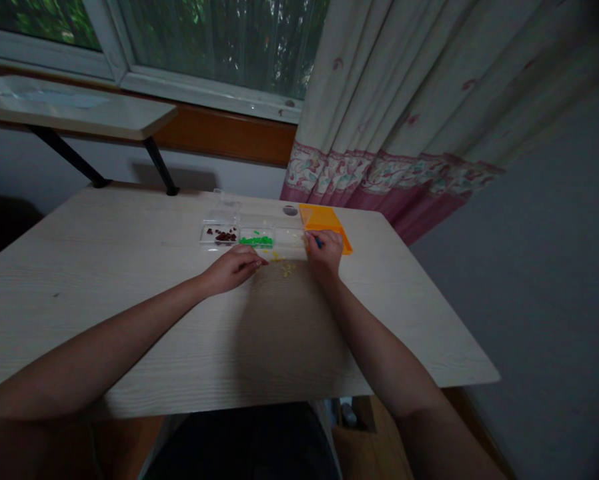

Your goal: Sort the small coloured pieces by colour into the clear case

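My left hand (235,268) hovers at or rests on the table just in front of the clear boxes, its thumb and fingers pinched together; what they hold, if anything, is too small to make out. Small yellow pieces (287,269) lie scattered on the table to the right of its fingertips. My right hand (328,253) is closed around a small dark blue object (318,243), its kind not clear, at the right end of the boxes. One clear box (203,235) holds dark brown pieces, and beside it green pieces (257,241) fill another. A third clear box (288,236) has a few pale pieces.
An open orange case (324,216) lies behind and beside my right hand. A round hole cover (290,211) sits near the table's back edge. At the back left, a raised shelf (79,110) stands on black legs. A curtain (374,133) hangs behind the table (179,353).
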Motion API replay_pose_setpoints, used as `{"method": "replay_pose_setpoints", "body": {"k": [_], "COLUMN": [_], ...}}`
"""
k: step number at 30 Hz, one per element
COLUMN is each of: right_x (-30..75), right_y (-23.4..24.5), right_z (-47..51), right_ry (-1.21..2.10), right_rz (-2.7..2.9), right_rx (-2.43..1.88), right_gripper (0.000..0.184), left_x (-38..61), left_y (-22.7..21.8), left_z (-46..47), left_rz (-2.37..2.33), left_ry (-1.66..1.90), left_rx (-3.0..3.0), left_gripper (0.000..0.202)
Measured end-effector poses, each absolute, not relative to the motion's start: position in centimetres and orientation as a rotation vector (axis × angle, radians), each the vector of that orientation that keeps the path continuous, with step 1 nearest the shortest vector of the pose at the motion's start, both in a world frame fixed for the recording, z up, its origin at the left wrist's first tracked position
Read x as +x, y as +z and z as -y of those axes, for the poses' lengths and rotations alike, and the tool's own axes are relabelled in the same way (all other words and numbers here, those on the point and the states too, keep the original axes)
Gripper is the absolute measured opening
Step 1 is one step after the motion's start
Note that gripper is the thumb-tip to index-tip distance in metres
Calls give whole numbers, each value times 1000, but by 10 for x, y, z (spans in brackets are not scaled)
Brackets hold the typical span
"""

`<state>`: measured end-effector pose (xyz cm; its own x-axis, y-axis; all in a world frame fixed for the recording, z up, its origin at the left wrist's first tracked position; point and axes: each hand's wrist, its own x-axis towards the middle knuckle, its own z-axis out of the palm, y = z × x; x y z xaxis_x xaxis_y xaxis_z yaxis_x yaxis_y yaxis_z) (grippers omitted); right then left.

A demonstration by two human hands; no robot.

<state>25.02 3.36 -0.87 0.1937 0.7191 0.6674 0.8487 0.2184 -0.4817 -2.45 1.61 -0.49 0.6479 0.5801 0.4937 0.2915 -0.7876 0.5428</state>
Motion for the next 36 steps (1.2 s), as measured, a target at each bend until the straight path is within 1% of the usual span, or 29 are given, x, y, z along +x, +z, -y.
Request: {"method": "replay_pose_setpoints", "body": {"k": [11, 20, 24, 30, 33, 36], "right_x": [252, 253, 247, 234, 232, 231], "right_y": [-15, -15, -13, -6, 0, 5], "right_z": [-37, -39, -36, -18, -9, -4], "right_ry": [-168, -160, -184, -166, -196, -219], "right_rz": [1488, 1492, 1590, 2047, 2227, 2278], "right_rx": [-1613, -1573, -1493, -1369, -1373, -1424], "right_gripper": [34, 34, 30, 19, 16, 11], "left_x": [-25, -25, -24, -24, -23, -23], "left_y": [-6, -4, -3, -3, -3, -2], "left_z": [-17, -16, -16, -15, -15, -15], "left_rz": [-676, -679, -678, -692, -691, -702], "left_ry": [929, 907, 913, 906, 919, 902], "left_rx": [2461, 2461, 2460, 2456, 2451, 2453], "left_gripper": [29, 29, 29, 29, 29, 29]}}
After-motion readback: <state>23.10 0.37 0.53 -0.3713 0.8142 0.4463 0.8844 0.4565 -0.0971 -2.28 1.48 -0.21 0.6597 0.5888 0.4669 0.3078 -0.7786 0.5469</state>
